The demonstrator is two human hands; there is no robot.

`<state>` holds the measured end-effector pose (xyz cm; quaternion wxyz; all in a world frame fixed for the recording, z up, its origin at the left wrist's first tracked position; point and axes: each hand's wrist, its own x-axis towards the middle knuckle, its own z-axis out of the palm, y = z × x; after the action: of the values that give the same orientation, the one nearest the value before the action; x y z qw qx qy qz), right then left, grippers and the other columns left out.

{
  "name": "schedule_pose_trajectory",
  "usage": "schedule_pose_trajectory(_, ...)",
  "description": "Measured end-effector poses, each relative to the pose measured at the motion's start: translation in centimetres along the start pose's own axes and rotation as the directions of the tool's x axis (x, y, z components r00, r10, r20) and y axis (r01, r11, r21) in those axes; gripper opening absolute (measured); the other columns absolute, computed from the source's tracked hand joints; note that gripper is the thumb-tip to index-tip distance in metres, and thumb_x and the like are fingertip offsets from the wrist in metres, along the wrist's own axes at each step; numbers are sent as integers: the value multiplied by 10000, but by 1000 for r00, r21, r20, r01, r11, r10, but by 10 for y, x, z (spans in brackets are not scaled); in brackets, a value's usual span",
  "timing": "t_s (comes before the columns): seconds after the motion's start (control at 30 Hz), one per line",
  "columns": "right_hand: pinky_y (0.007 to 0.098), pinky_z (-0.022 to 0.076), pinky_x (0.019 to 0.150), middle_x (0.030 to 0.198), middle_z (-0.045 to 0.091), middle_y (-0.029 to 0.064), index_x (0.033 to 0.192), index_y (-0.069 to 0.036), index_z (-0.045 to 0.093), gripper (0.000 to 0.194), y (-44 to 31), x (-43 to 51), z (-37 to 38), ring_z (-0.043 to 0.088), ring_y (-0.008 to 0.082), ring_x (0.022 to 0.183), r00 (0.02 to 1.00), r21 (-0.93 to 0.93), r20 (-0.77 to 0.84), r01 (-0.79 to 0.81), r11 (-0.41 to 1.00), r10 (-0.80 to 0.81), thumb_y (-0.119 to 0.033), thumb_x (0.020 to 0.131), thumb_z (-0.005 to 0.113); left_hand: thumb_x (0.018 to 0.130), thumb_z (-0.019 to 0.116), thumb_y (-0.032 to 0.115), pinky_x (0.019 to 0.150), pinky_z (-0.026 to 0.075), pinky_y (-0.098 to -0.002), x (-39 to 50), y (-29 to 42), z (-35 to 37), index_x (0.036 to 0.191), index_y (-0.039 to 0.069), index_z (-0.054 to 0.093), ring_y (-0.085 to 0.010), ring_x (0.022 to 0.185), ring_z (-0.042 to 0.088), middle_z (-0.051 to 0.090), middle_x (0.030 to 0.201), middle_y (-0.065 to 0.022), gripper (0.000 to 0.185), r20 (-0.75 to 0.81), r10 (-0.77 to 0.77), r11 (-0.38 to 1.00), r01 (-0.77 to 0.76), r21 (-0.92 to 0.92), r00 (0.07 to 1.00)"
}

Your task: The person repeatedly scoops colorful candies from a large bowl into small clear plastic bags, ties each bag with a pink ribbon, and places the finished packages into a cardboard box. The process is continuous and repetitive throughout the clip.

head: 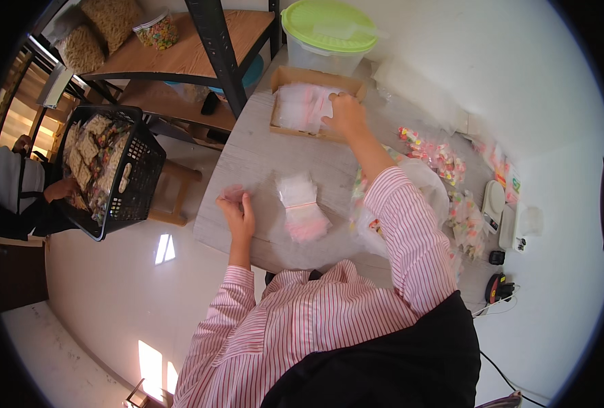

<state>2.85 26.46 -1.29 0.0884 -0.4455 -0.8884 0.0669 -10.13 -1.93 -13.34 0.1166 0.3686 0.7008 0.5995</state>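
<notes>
My left hand (238, 214) is at the table's left edge, its fingers curled around a thin, pinkish clear plastic piece (233, 193). My right hand (348, 115) reaches over the right side of an open cardboard box (294, 130). Its fingertips touch the clear plastic bags with pink edges (302, 107) inside; whether they grip one is hard to tell. Between my arms lies a bundle of clear plastic bags (302, 206), banded around the middle. My right forearm partly covers a large clear bag (424, 176) and colourful packed sweets.
Behind the box stands a clear tub with a green lid (330, 25). To the right lie packets of sweets (434, 155) and a white digital scale (493, 204). A black basket of packed snacks (144, 173) rests on a stool at left, beside another person's hand (61, 189).
</notes>
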Motion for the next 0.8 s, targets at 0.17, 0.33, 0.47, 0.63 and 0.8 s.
schedule_pose_trajectory(0.17,409,484,854,1031,602,168,1074,-48,610,432,-25,-40,-14,584,325,981,881,193,167,410,891,-442,-202,688,730,887,513,20,825,448,-304,2,1,3,1068,-29,320,-203,943,545,496,1098,-154,269,-7,64,998,-64,6,998)
schedule_pose_trajectory(0.33,416,451,891,1019,614,173,1044,-2,610,375,-79,-152,-40,588,290,1000,605,75,713,438,896,-356,-171,713,654,851,564,12,797,456,-291,-2,-1,3,1110,-37,318,-202,953,529,482,1123,-159,360,-46,7,994,-12,-104,999)
schedule_pose_trajectory(0.47,432,444,858,838,620,98,853,-25,621,169,-66,-221,16,592,234,891,841,-12,172,522,853,-513,-127,740,546,768,691,97,787,456,-310,-1,1,6,1141,-47,337,-219,964,516,460,1172,-170,534,-3,38,999,-38,-40,999)
schedule_pose_trajectory(0.63,404,444,846,898,602,75,914,-28,599,210,-57,-229,30,580,226,907,862,88,-73,507,857,-502,-123,741,525,608,834,301,836,453,-378,5,21,3,1138,-69,357,-303,1031,500,443,1219,-190,804,223,135,939,-196,282,966)
schedule_pose_trajectory(0.8,366,460,815,913,604,76,927,-45,602,223,-52,-236,28,583,231,917,869,248,1,480,842,-496,-130,736,528,546,858,391,907,437,-422,9,30,8,1145,-94,343,-356,1108,475,428,1256,-208,928,312,240,883,-340,324,919)
